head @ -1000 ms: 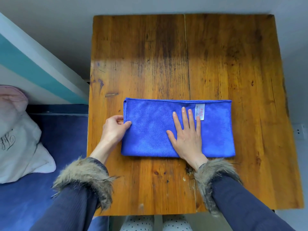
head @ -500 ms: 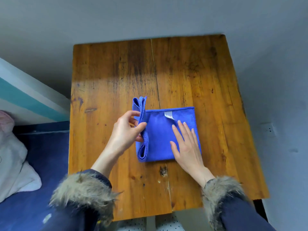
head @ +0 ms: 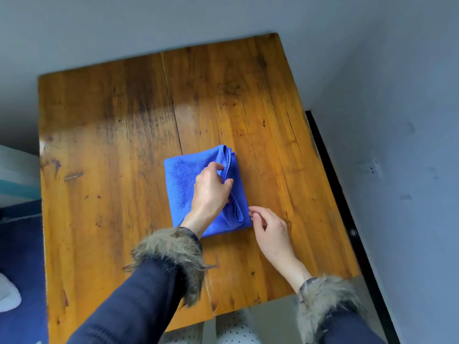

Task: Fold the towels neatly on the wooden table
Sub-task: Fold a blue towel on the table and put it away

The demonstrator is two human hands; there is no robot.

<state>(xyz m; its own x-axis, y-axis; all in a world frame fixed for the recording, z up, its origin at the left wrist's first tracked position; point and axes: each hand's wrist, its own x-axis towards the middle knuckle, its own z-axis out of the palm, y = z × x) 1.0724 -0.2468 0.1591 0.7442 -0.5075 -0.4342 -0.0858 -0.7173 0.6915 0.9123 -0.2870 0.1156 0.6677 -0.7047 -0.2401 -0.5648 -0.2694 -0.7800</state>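
A person's left hand pinches the doubled edge of a blue towel lying mid-counter, the right hand, fingers loosely curled and holding nothing, touching its near-right corner; a neat fold likely needs edges laid flush, then pressed flat

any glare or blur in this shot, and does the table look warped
Head view: a pale sheen of glare crosses the wooden table near its far-left part; the table's edges splay and tilt from the wide-angle lens; the left hand on the folded blue towel looks slightly soft.
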